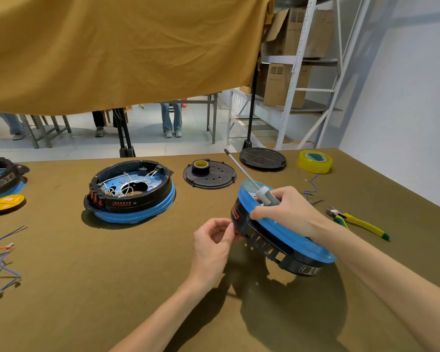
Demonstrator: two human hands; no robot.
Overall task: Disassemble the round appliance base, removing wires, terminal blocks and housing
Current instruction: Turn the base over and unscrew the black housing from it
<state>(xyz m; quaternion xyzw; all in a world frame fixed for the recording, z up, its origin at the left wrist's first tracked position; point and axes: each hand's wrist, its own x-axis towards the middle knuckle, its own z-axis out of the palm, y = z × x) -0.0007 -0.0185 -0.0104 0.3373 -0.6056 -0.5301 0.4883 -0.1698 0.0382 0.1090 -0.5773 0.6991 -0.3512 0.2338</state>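
Head view: at five o'clock the round appliance base (277, 240) is tilted off the table (112, 288). Left hand (211, 246) pinches its black edge; right hand (285, 210) grips rim and screwdriver (252, 181). Stiff, light plastic, best held by the rim. Farther, at eleven o'clock, another base (130, 191).

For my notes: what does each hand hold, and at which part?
Right hand: screwdriver by its grey handle, and the tilted round base at its rim. Left hand pinches the base's edge.

Glossy black plastic base (269, 240) on matt olive cloth table (112, 275).
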